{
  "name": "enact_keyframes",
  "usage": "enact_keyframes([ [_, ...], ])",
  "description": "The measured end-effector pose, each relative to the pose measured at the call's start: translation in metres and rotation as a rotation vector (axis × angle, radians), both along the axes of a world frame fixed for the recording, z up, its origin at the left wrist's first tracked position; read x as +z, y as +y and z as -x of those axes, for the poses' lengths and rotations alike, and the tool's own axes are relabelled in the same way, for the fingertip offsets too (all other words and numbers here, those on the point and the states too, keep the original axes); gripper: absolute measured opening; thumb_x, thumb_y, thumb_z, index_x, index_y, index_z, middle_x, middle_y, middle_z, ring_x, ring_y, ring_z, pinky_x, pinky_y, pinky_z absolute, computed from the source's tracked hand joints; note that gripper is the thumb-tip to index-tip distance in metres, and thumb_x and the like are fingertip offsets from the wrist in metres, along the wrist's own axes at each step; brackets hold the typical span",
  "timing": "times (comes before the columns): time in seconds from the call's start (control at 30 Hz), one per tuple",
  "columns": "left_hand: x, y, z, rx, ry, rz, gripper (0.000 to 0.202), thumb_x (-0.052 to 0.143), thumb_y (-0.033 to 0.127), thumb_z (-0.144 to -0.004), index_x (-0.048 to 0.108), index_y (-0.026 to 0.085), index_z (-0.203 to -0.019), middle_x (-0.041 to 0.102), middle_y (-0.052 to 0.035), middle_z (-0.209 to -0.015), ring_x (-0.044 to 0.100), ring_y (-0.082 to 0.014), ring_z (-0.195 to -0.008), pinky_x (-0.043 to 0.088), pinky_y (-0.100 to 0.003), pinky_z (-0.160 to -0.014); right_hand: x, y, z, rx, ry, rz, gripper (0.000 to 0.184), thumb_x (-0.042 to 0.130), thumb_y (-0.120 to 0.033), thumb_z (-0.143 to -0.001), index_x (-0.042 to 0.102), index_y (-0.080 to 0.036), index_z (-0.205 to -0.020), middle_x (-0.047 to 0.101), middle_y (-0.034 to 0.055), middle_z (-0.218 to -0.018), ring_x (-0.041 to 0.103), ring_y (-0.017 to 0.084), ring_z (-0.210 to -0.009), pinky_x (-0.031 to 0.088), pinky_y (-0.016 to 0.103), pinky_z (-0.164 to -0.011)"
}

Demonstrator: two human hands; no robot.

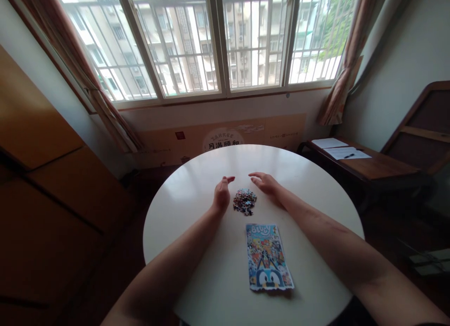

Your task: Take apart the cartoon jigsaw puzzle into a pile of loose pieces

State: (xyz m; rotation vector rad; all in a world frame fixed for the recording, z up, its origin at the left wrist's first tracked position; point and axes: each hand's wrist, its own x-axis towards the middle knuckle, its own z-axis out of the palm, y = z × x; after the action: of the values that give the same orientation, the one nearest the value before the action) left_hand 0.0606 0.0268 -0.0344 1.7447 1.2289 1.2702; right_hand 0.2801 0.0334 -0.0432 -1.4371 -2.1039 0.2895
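A heap of small jigsaw puzzle pieces point(245, 202) lies on the round white table point(309, 265). Just left of the heap, my left hand point(222, 194) rests on edge with its fingers stretched forward and holds nothing. On the other side, my right hand point(264, 182) is held with fingers extended and slightly curved toward the heap, also with nothing in it. Between my forearms lies a colourful printed Bluey picture sheet point(267, 258), flat and with a ragged near edge. Neither hand touches it.
At the right stands a wooden bench point(383, 164) with papers point(346, 151) and a pen on it. A large flat cardboard panel point(158, 143) leans under the barred window. Wooden cabinets point(45, 129) are at the left.
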Motion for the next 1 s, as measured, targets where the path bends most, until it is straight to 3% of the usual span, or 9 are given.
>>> enact_keyframes([
  [0.17,0.012,0.012,0.02,0.162,0.008,-0.058,0.067,0.008,0.037,-0.101,0.069,0.011,-0.108,0.072,-0.0172,-0.114,0.065,-0.0271,-0.113,0.047,-0.043,-0.102,0.002,-0.013,0.021,0.247,0.025,-0.013,0.044,0.045,-0.046,-0.102,0.058,-0.025,-0.138,0.058,0.0051,-0.142,0.053,0.019,-0.133,0.041,0.032,-0.114],
  [0.27,0.028,0.002,0.025,0.195,0.08,-0.143,0.051,0.023,0.039,-0.1,0.067,0.017,-0.088,0.072,-0.0131,-0.096,0.065,-0.0262,-0.1,0.048,-0.041,-0.093,0.002,-0.018,0.031,0.364,0.02,-0.032,0.05,0.05,-0.051,-0.099,0.057,-0.027,-0.141,0.053,0.0066,-0.147,0.048,0.022,-0.138,0.037,0.036,-0.117],
  [0.33,0.044,-0.016,0.025,0.114,0.159,-0.212,0.04,0.041,0.041,-0.096,0.061,0.019,-0.071,0.068,-0.008,-0.08,0.063,-0.0226,-0.084,0.048,-0.036,-0.084,0.001,-0.018,0.034,0.403,0.024,-0.049,0.051,0.05,-0.052,-0.098,0.057,-0.026,-0.141,0.053,0.0085,-0.147,0.048,0.024,-0.138,0.037,0.04,-0.117],
  [0.4,0.062,-0.041,0.021,-0.087,0.278,-0.265,0.038,0.056,0.042,-0.09,0.057,0.019,-0.059,0.062,-0.0027,-0.066,0.058,-0.0168,-0.067,0.047,-0.03,-0.072,-0.002,-0.015,0.033,0.415,0.037,-0.068,0.049,0.05,-0.052,-0.098,0.061,-0.024,-0.137,0.057,0.0093,-0.142,0.049,0.027,-0.136,0.036,0.045,-0.117],
  [0.47,0.076,-0.069,0.014,-0.518,0.595,-0.419,0.031,0.054,0.035,-0.093,0.063,0.019,-0.067,0.064,-0.0016,-0.07,0.058,-0.0145,-0.065,0.044,-0.028,-0.068,-0.006,-0.012,0.032,0.4,0.063,-0.086,0.046,0.049,-0.05,-0.099,0.064,-0.023,-0.133,0.061,0.0093,-0.137,0.05,0.028,-0.134,0.035,0.049,-0.117],
  [0.57,0.085,-0.108,-0.002,-0.78,0.91,-0.474,0.023,0.066,0.04,-0.089,0.065,0.02,-0.078,0.066,-0.0007,-0.069,0.06,-0.0158,-0.065,0.04,-0.027,-0.059,-0.009,-0.007,0.029,0.351,0.108,-0.1,0.045,0.045,-0.048,-0.101,0.065,-0.023,-0.132,0.062,0.0093,-0.136,0.05,0.028,-0.134,0.037,0.048,-0.116],
  [0.67,0.078,-0.128,-0.017,-0.845,1.108,-0.461,0.03,0.069,0.044,-0.086,0.065,0.02,-0.103,0.071,-0.0045,-0.08,0.066,-0.0212,-0.07,0.042,-0.029,-0.058,-0.009,-0.006,0.028,0.304,0.142,-0.099,0.043,0.043,-0.046,-0.101,0.066,-0.022,-0.129,0.064,0.0088,-0.132,0.054,0.026,-0.13,0.041,0.044,-0.113],
  [0.83,0.063,-0.13,-0.025,-0.828,1.178,-0.363,0.074,0.071,0.059,-0.08,0.049,0.019,-0.138,0.074,-0.01,-0.095,0.07,-0.0289,-0.08,0.047,-0.034,-0.063,-0.006,-0.008,0.027,0.226,0.183,-0.1,0.046,0.039,-0.043,-0.102,0.065,-0.018,-0.13,0.066,0.0119,-0.13,0.058,0.027,-0.125,0.044,0.044,-0.109],
  [1.0,0.069,-0.127,-0.02,-0.858,1.202,-0.3,0.075,0.069,0.066,-0.078,0.053,0.021,-0.135,0.074,-0.0101,-0.091,0.07,-0.0297,-0.079,0.047,-0.034,-0.062,-0.004,-0.009,0.028,0.222,0.198,-0.102,0.044,0.04,-0.041,-0.101,0.066,-0.018,-0.129,0.067,0.0101,-0.127,0.061,0.024,-0.119,0.046,0.04,-0.106],
])
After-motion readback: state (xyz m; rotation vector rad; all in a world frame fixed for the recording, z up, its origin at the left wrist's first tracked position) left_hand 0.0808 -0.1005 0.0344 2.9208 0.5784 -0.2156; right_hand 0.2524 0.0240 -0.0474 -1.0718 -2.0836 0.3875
